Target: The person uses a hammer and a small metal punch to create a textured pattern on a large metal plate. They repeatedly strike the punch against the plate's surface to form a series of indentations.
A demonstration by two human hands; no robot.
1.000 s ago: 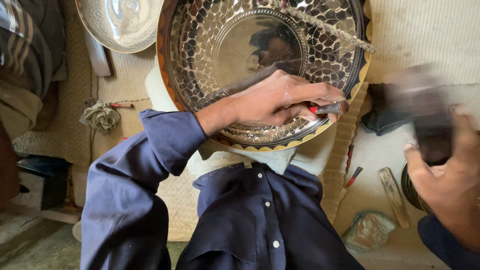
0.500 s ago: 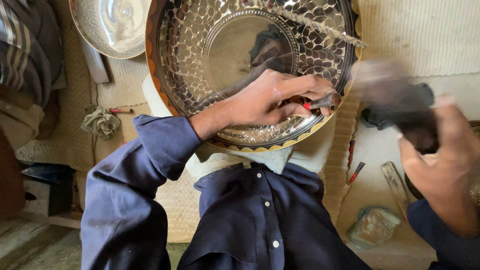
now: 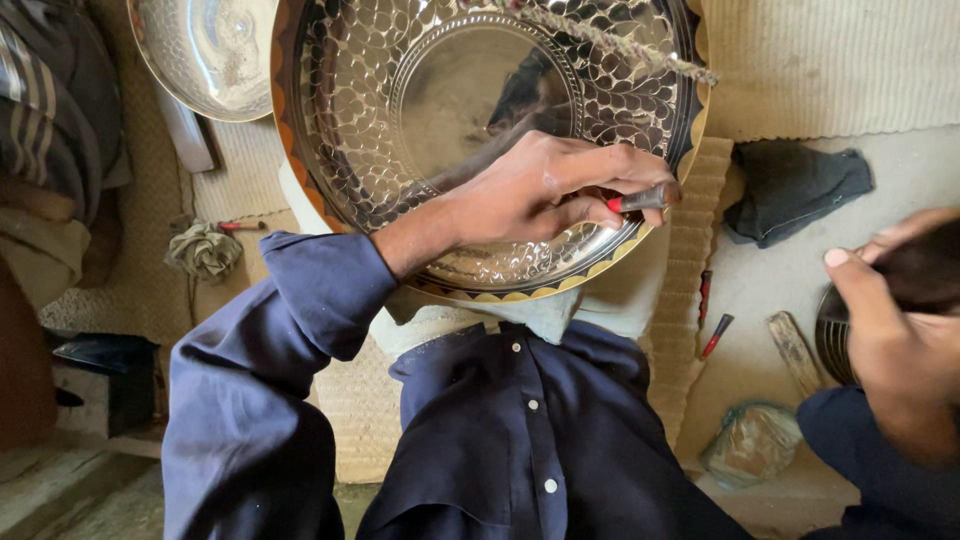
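On our lap we see a large shiny metal tray with a scale pattern and orange rim. Our left hand is closed around a small red-tipped tool touching it; our right hand grips a dark blurred object.

Right hand with dark tool lowered, drawn back rightward.

Engraved tray and chisel

A large, round, shiny metal tray with scale patterning stands tilted; a red-banded chisel touches its rim at 4 o'clock.
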